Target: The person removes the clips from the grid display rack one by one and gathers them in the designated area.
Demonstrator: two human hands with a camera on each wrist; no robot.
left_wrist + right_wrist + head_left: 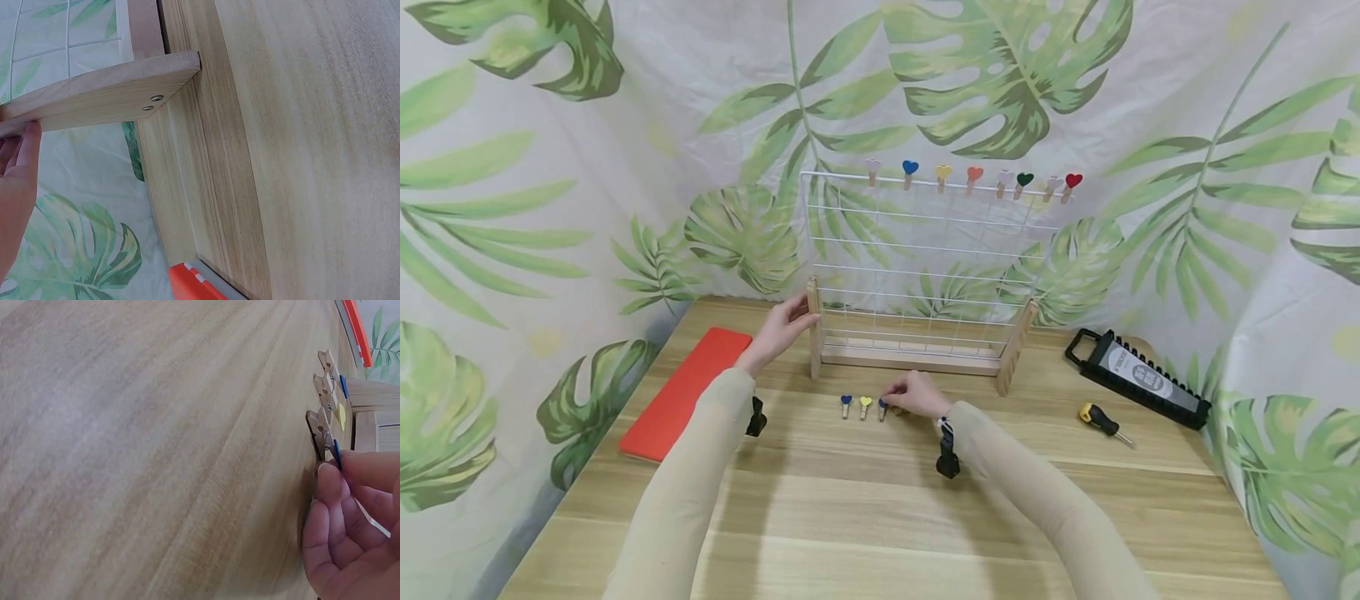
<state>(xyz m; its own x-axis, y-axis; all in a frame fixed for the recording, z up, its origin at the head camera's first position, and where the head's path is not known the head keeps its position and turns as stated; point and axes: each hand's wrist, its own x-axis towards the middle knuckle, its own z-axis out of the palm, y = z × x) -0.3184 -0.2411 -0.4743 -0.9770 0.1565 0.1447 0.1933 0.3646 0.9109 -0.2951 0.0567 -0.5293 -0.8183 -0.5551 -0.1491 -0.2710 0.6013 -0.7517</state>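
A small wooden clothespin with a dark blue heart (320,434) is pinched between the thumb and finger of my right hand (919,393), low over the tabletop. Left of it, a yellow-heart clothespin (865,407) and another blue-heart clothespin (846,406) form a short row. My left hand (784,327) grips the left wooden post (94,94) of a white wire grid rack (917,271); some of its fingers are hidden behind the post. Along the rack's top wire sit several heart clothespins, among them a blue one (910,173) and a red one (1072,185).
On the left of the wooden table (850,533) lies a flat red case (688,392). A black-and-grey tool holder (1138,379) and a yellow-black screwdriver (1103,420) lie on the right. Leaf-patterned cloth (647,150) hangs behind and beside the table.
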